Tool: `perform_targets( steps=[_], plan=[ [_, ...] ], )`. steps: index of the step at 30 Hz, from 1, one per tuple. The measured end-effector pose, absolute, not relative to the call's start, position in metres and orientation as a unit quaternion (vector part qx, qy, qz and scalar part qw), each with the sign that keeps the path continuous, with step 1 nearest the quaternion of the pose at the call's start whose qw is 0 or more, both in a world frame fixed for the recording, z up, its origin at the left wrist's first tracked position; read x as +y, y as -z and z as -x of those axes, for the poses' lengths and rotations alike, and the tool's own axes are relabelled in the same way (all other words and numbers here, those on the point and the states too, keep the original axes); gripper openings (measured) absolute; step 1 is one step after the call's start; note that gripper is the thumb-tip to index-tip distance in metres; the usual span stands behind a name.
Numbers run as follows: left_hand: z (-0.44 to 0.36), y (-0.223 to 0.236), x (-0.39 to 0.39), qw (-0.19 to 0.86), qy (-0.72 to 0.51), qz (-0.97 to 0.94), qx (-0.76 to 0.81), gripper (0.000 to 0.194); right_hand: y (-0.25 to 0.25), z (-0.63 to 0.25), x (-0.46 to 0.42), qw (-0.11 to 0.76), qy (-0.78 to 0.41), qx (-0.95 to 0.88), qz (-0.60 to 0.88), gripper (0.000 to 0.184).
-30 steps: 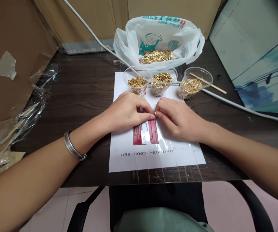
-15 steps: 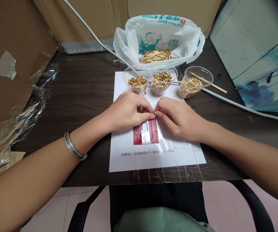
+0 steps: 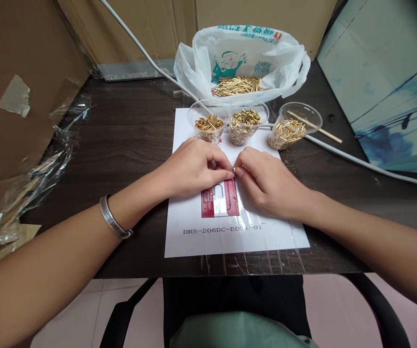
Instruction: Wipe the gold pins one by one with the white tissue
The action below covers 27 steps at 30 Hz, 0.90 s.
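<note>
I have the left hand (image 3: 198,166) and the right hand (image 3: 268,182) brought together over a white printed sheet (image 3: 194,245), near the top of its red-and-white picture (image 3: 232,202). On the left, thumb and index finger are drawn into a narrow pinch on a small metallic piece (image 3: 234,170); on the right, thumb and index finger are just as narrow, pinching that same piece from the other side. It sits where the 2 pinches meet. Most of it is covered by the fingers, so I cannot tell its full shape or whether it touches the paper.

Just beyond the hands I see the left plastic cup (image 3: 212,139), the middle plastic cup (image 3: 239,137) and the right plastic cup (image 3: 277,140), 3 clear cups in a row. Each holds small gold-coloured metal parts, and the right cup appears to lean. A wooden stick (image 3: 334,136) shows at its rim; I cannot tell whether its end lies inside or behind the cup. Farther back, an open white plastic bag (image 3: 290,72) holds longer gold-coloured pins (image 3: 238,86). A silver bracelet (image 3: 110,220) circles my left wrist, above the dark wood-grain tabletop (image 3: 128,108).
</note>
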<state>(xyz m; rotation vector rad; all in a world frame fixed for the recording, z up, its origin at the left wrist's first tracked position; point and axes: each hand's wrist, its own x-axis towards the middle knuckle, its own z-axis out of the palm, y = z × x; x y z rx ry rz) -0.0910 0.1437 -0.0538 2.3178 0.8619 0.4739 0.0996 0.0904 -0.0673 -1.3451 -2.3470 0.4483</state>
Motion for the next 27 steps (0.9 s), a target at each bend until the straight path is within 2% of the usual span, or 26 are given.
perform_targets(
  steps=[9,27],
  plan=[
    [0.0922,0.0548,0.1446,0.308,-0.186,-0.878,0.316,0.01,0.0657,-0.1012,0.0912,0.21,-0.199,-0.824,0.487,0.018],
    [0.0925,0.0565,0.1475,0.323,-0.189,-0.88,0.293,0.01,0.0634,-0.1025,0.0923,0.187,-0.195,-0.839,0.473,0.018]
  ],
)
